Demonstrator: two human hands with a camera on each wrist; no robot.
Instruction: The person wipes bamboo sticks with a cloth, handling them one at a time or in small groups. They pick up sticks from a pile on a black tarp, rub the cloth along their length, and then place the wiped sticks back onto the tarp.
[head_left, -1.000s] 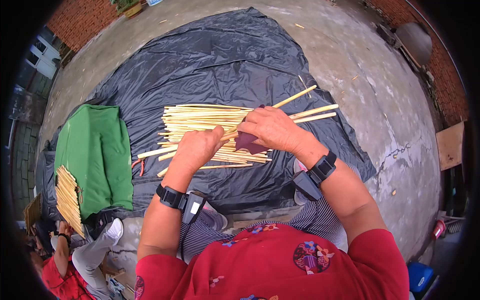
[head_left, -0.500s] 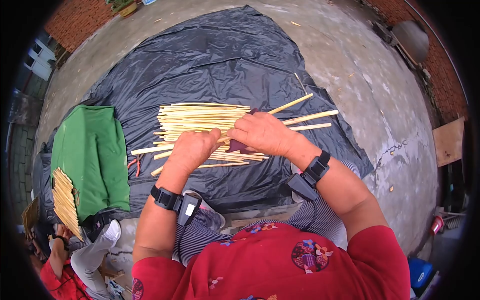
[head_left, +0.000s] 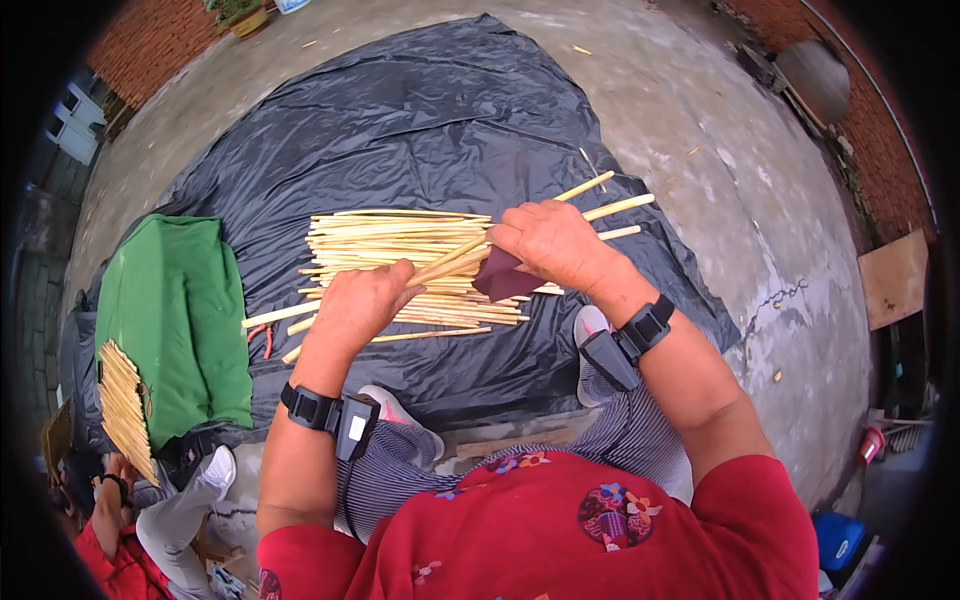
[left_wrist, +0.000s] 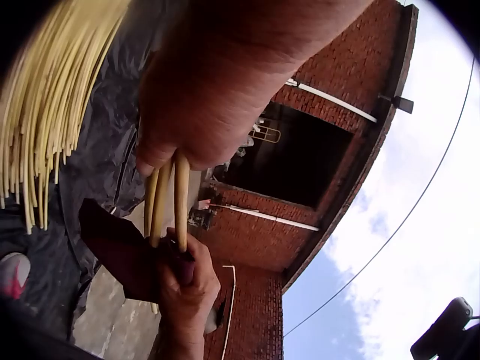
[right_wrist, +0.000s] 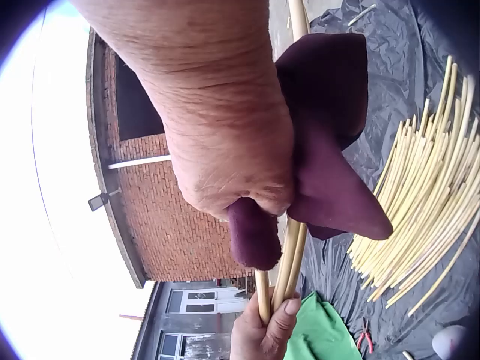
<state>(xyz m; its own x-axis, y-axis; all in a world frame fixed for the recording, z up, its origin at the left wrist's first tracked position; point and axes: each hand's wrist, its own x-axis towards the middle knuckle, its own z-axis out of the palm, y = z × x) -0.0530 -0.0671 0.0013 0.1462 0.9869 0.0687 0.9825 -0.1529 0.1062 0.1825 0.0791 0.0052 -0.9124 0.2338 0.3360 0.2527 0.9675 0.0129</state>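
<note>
A few pale peeled sticks [head_left: 447,265] run through both hands, slanting up to the right over the black sheet. My left hand [head_left: 365,300] grips them towards their left part, thumb lying along the top. My right hand [head_left: 555,240] holds a dark purple cloth [head_left: 505,277] wrapped on the same sticks, its loose corner hanging below. The right wrist view shows the cloth [right_wrist: 330,142] bunched in the fist, with the sticks [right_wrist: 289,259] running on to the left hand [right_wrist: 266,330]. Beneath the hands lies a pile of similar sticks [head_left: 380,235].
A black plastic sheet [head_left: 420,130] covers the concrete. On the left are a green cloth [head_left: 190,320], red-handled pliers [head_left: 262,338] and a row of joined sticks [head_left: 125,405]. Another person [head_left: 130,530] sits at lower left. My shoes [head_left: 400,415] stand at the sheet's near edge.
The right hand with the cloth first came closer to the left hand, then slid away to the right along the sticks, widening the gap. The left hand keeps its grip.
</note>
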